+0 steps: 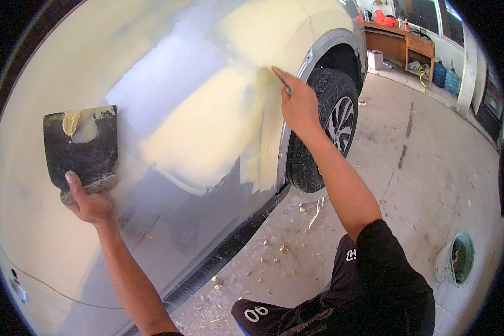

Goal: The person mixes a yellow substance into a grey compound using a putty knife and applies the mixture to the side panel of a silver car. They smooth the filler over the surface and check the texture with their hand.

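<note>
My left hand [92, 206] grips the lower handle edge of a broad black putty board [81, 151], thumb on its face. A dab of pale yellow putty [71, 122] sits near the board's top edge. My right hand [301, 109] is closed on a thin putty spreader [284, 83], seen nearly edge-on and partly hidden by my fingers. Its tip is at the car's side panel [207, 126], just left of the wheel arch [315, 50]. Cream filler covers much of the panel, with bare greyish patches between. A darker yellowish smear [266, 78] lies beside the spreader.
The car's wheel [339, 120] stands right of the panel, behind my right forearm. Putty scraps [283, 248] litter the floor below the sill. A bucket [455, 259] stands at the right. Farther back are a wooden desk [420, 45], blue water bottles [452, 79] and a white box [375, 59].
</note>
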